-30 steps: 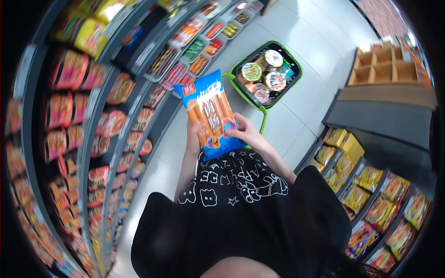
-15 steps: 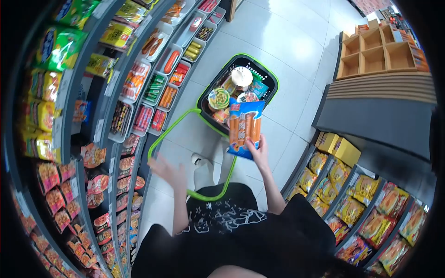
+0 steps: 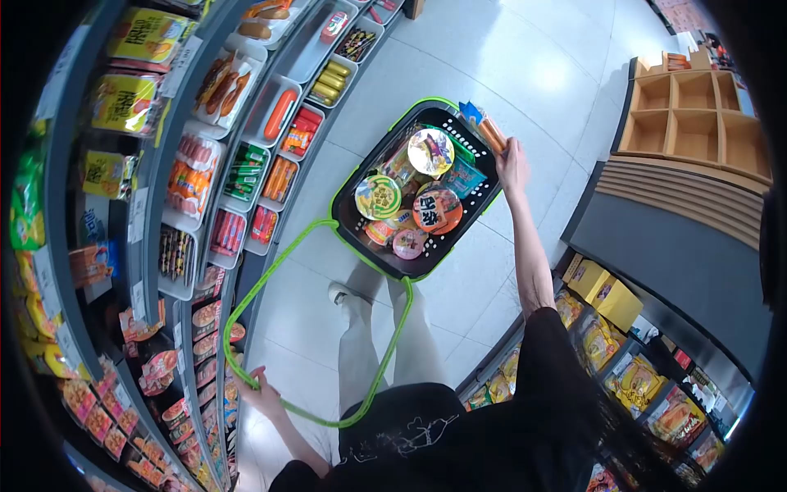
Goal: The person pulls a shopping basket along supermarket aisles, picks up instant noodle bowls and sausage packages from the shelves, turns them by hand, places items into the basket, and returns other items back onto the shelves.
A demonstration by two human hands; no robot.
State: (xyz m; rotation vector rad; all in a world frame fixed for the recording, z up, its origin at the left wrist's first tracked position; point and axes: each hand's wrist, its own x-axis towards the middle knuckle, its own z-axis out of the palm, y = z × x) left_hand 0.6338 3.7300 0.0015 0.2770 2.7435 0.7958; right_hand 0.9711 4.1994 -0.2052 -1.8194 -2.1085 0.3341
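In the head view, a black shopping basket [image 3: 469,223] with a lime-green rim stands on the floor in front of my legs. My left hand [image 3: 261,395] is closed around its lime-green handle [image 3: 329,422], which is swung toward me. My right hand [image 3: 513,170] grips a blue pack of sausages [image 3: 489,129], tilted and seen nearly edge-on at the basket's far right corner. Inside the basket are a white-lidded cup [image 3: 430,152], a green-lidded tub [image 3: 378,198], an orange-lidded noodle bowl [image 3: 437,210], a small pink tub [image 3: 408,243] and a teal packet [image 3: 465,177].
Shelves with white trays [image 3: 277,113] of sausages and packaged food curve along my left. To the right stand a wooden cubby rack [image 3: 674,115], a dark counter [image 3: 648,238] and racks of yellow packets [image 3: 638,381]. Pale tiles [image 3: 525,57] cover the floor.
The sausage pack moved from over the basket's near side to its far right corner with my right hand. My left hand, open before, now grips the handle. The basket's contents show more fully.
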